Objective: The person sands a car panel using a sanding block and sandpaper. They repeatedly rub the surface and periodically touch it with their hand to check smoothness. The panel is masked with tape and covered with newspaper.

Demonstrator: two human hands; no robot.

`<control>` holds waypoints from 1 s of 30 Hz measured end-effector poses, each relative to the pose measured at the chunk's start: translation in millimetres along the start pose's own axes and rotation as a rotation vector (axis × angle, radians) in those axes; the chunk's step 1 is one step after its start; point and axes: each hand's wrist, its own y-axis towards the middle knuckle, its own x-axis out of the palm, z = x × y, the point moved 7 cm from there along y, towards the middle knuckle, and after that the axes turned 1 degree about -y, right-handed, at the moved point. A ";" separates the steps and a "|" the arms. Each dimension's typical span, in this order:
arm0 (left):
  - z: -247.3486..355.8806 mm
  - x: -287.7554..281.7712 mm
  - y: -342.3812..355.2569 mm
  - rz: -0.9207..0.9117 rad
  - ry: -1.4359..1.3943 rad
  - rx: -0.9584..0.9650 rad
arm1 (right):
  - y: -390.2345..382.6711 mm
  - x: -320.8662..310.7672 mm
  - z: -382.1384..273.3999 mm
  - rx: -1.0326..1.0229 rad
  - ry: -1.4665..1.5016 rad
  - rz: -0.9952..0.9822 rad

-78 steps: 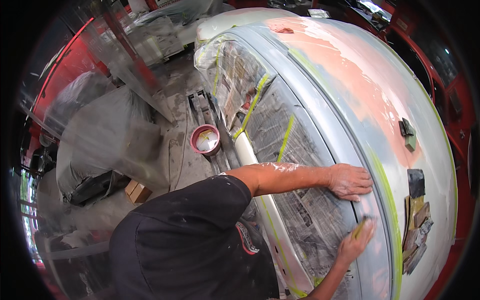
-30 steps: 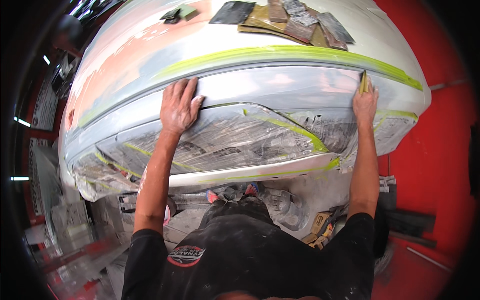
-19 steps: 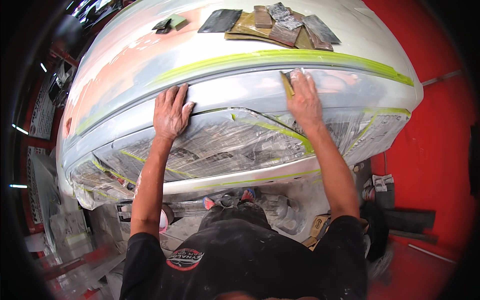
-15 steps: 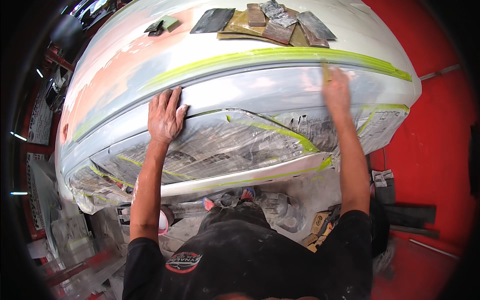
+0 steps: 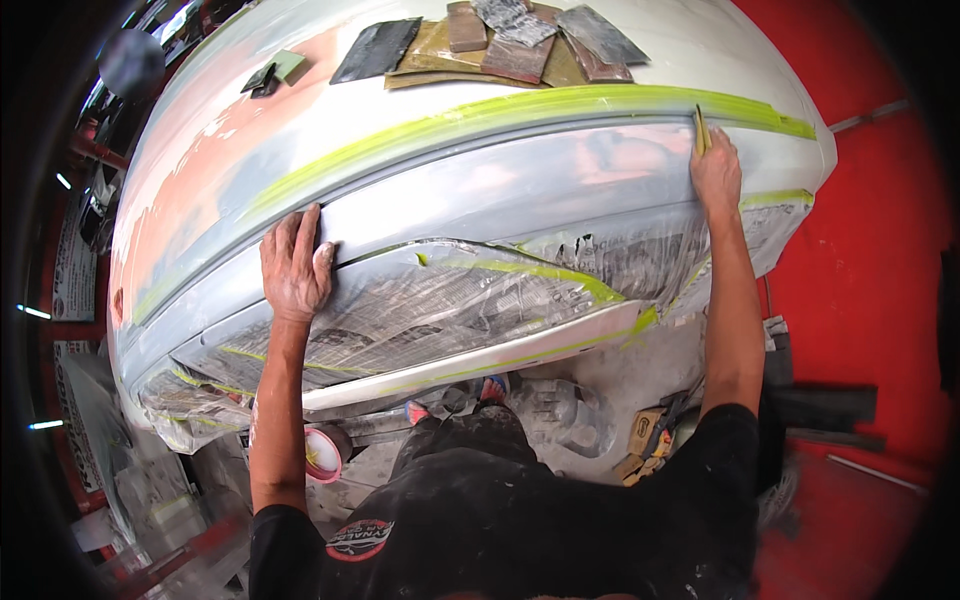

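Note:
A car body (image 5: pixel 400 190), patched in pale grey, white and salmon, spans the view, with a roof edge strip along its near side. My left hand (image 5: pixel 295 265) rests open on that strip's left part, fingertips by the groove, whitened with dust. My right hand (image 5: pixel 715 165) grips a folded yellowish sanding sheet (image 5: pixel 700 132) against the strip's right end, just under bright yellow-green tape (image 5: pixel 660 98). Below both hands, windows are covered in taped paper and plastic (image 5: pixel 400 310). Above lie several sanding sheets and blocks (image 5: pixel 510 65) and a small green block (image 5: pixel 289 66) with black pieces.
A pink bucket (image 5: pixel 325 450) of whitish contents stands on the dusty floor by my sandalled feet (image 5: pixel 493 390). Cardboard and tools (image 5: pixel 645 430) lie low right, near a red surface (image 5: pixel 860 300). Plastic sheeting and signboards (image 5: pixel 85 400) line the left side.
My right hand with the yellowish sheet has swept left, then back right along the strip. The view has shifted, and my left hand now appears lower and further left.

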 end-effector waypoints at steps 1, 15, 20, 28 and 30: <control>-3.5 4.2 0.1 0.000 0.019 -0.011 | 3.3 0.1 7.2 0.069 -0.013 -0.032; -4.2 6.9 -5.0 -0.015 0.017 -0.006 | -57.3 43.5 -5.8 -0.082 0.111 0.096; -1.3 12.3 2.1 -0.041 -0.006 -0.021 | -35.6 50.9 32.2 0.181 0.033 0.221; -3.2 4.0 -3.3 -0.023 0.020 -0.013 | -55.9 29.7 14.6 0.081 0.127 0.149; -1.0 9.1 3.5 -0.025 0.021 0.002 | -20.7 23.6 68.2 0.293 0.127 0.088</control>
